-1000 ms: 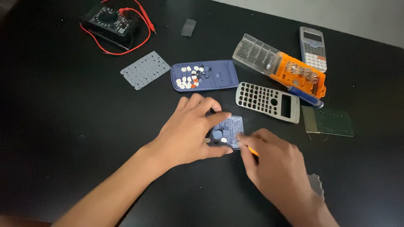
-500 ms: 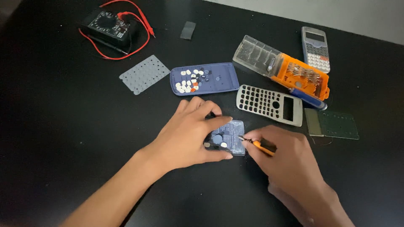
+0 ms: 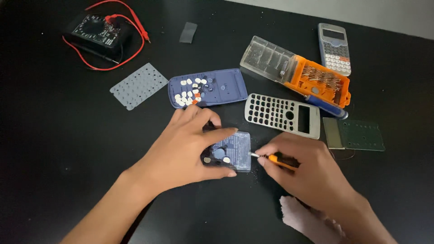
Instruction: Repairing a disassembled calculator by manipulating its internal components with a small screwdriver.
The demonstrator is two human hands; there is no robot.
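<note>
Nearest the camera, at the lower edge, a pale cloth (image 3: 303,219) lies on the black worktop (image 3: 58,149), partly under the right wrist and cut off by the frame.

Right hand (image 3: 312,174): fingers curled tight around a small orange-handled screwdriver (image 3: 278,160), metal tip touching the right edge of the calculator back shell (image 3: 230,151). Left hand (image 3: 190,147): spread flat and open over the shell's left part, thumb along its lower edge, fingertips over the top, pinning it to the worktop, not gripping it.

Judgement on doing this well: keep the left hand pressing straight down so the shell cannot skate, keep the tip seated before turning, and keep the driver close to square with whatever it works on. Loose bits lie on the shell; a slip would scatter them.

What the tip engages, screw or seam, cannot be made out. The left palm hides much of the shell.

Beyond: a silver keypad faceplate (image 3: 282,115), a green circuit board (image 3: 359,134) to its right, a blue case half (image 3: 208,88) holding loose white keys, a grey rubber key mat (image 3: 138,86). Farther: an orange bit case (image 3: 323,83) with clear lid open, bits too small to sort; an intact calculator (image 3: 334,47); a small dark pad (image 3: 188,32); a black multimeter (image 3: 97,30) with red leads, dial unreadable.
</note>
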